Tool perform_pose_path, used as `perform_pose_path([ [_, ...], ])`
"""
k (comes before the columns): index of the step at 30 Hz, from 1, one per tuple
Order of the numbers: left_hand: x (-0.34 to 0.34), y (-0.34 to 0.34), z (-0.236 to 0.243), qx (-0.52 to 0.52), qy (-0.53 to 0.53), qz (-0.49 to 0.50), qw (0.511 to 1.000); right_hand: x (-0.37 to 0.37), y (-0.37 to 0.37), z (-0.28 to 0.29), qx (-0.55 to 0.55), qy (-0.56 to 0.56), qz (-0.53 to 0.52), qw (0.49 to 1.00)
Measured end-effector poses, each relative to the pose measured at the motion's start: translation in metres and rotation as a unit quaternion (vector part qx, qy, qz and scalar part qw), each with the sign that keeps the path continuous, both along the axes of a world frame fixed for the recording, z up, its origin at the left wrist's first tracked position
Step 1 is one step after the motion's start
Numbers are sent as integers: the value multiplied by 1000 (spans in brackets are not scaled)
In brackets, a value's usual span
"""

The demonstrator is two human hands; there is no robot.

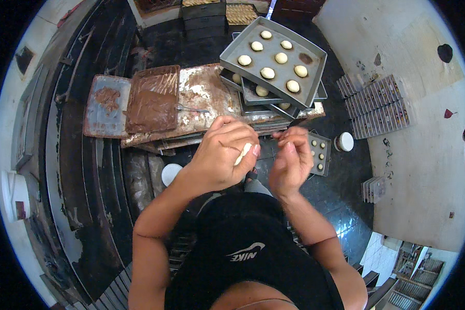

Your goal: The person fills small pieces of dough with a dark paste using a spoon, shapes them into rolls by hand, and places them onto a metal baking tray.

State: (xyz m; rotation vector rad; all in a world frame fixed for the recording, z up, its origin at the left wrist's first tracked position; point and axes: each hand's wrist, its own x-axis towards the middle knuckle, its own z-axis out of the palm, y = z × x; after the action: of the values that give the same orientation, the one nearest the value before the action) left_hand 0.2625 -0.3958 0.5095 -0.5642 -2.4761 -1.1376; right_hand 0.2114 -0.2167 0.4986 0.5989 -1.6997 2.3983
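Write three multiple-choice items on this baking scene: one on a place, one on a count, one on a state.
1. Where does the tray of brown paste lie?
A. left of the stacked trays
B. on top of the stack
C. on the floor by the white lid

2. How many pale dough balls sit on the top tray?
A. four
B. eight
C. twelve

3. What is the left hand doing?
A. lying flat on the table
B. closed round a pale dough piece
C. gripping the spoon

Answers: 1 A, it lies left of the stack on the worn table. 2 B, eight balls show, plus one brown spot. 3 B, its fingers curl round the dough beside the right hand.
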Motion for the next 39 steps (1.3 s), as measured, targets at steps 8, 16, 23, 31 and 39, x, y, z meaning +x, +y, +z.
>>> perform_pose_path([
  [8, -28, 61, 42, 69, 31, 14, 997, 9, 18, -46, -104, -92, 228, 964],
  [16, -120, 150, 30, -84, 105, 6, 991, -57, 88, 8, -273, -171, 96, 942],
  [23, -177, 221, 10, 242, 44, -60, 967, -144, 164, -6, -211, 78, -27, 974],
  [31, -218, 265, 9, 166, 63, -76, 981, -185, 217, -1, -282, -123, 81, 948],
  [39, -251, 292, 3, 93, 115, 2, 989, -216, 227, -5, -294, -133, 6, 946],
])
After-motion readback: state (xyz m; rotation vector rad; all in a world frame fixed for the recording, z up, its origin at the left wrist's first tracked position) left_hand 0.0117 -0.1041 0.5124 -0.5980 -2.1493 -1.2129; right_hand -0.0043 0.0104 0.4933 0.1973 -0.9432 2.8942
